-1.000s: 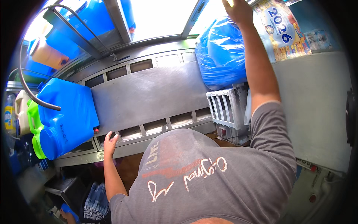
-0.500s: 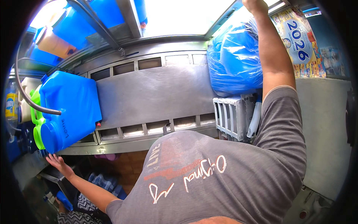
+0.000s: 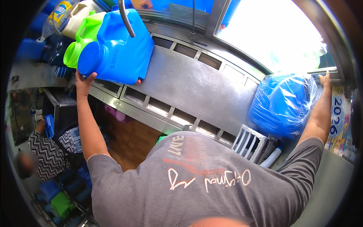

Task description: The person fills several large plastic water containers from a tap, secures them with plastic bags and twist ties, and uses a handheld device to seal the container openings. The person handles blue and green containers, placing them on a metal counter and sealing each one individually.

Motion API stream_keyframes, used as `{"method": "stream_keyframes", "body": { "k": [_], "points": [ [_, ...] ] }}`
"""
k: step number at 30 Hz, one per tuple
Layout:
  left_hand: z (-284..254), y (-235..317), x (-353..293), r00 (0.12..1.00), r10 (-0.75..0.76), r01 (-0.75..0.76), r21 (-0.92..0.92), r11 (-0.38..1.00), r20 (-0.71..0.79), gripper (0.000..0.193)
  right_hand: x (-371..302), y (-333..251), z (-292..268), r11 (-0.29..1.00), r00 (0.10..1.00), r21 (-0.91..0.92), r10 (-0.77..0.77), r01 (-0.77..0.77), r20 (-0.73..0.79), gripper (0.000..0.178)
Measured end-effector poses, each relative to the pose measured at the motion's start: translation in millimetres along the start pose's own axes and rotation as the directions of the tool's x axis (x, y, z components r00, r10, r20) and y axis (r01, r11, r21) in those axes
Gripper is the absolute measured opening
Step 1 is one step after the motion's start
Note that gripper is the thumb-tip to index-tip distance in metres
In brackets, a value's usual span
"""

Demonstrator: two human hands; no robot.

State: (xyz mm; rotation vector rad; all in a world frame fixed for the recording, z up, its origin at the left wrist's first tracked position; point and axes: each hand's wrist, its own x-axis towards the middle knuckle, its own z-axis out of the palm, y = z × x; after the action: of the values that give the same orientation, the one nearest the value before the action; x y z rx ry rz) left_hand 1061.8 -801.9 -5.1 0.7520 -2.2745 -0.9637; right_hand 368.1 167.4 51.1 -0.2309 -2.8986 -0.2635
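My left hand (image 3: pixel 85 82) is at the lower edge of the big round cap of a blue water jug (image 3: pixel 128 56). The thumb shows below the cap, and the fingers go up behind it, partly hidden. The jug lies tilted on the metal counter (image 3: pixel 200 83), its cap toward me and a small red tap at its lower corner. Far to the right, my right hand (image 3: pixel 324 80) grips the edge of the bright window's metal frame (image 3: pixel 329 72). Beside that arm stands a blue container wrapped in clear plastic (image 3: pixel 281 102).
Next to the blue jug are a green jug (image 3: pixel 89 28), a cream jug (image 3: pixel 81 17) and a clear bottle (image 3: pixel 56 17). A curved metal pipe (image 3: pixel 125 19) hangs over them. A white rack (image 3: pixel 249 142) is by the counter's right end. At lower left is another person (image 3: pixel 49 151) in a zigzag-patterned top.
The view has turned, so the counter now slopes down to the right. My left hand has gone from open beside the blue jug to its cap. My right hand stays at the window frame.
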Motion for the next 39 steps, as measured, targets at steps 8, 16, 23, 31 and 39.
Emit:
{"method": "stream_keyframes", "body": {
  "k": [8,16,23,31,39],
  "points": [
    [20,38,-3,0.98,0.136,-0.145,0.052,0.988,0.146,0.109,-124,-168,2,0.835,0.901,0.405,-0.218,0.372,-0.376,0.06],
    [66,40,2,0.926,0.377,-0.369,-0.218,0.903,-0.006,0.131,-528,-470,-133,-0.027,0.493,0.876,-0.818,0.481,-0.296,0.067],
    [69,68,-45,0.829,0.556,-0.559,-0.063,0.827,-0.051,0.13,-627,-570,-278,0.273,0.514,0.57,-0.797,0.775,-0.316,0.109],
    [47,89,-93,0.766,0.642,-0.642,-0.072,0.764,-0.021,0.132,-678,-554,-318,0.425,0.504,0.531,-0.864,0.733,-0.005,0.105],
    [57,98,-109,0.764,0.64,-0.62,-0.181,0.764,0.084,0.136,-633,-476,-300,0.027,0.549,0.867,-0.783,0.498,-0.291,0.053]
  ]
}}
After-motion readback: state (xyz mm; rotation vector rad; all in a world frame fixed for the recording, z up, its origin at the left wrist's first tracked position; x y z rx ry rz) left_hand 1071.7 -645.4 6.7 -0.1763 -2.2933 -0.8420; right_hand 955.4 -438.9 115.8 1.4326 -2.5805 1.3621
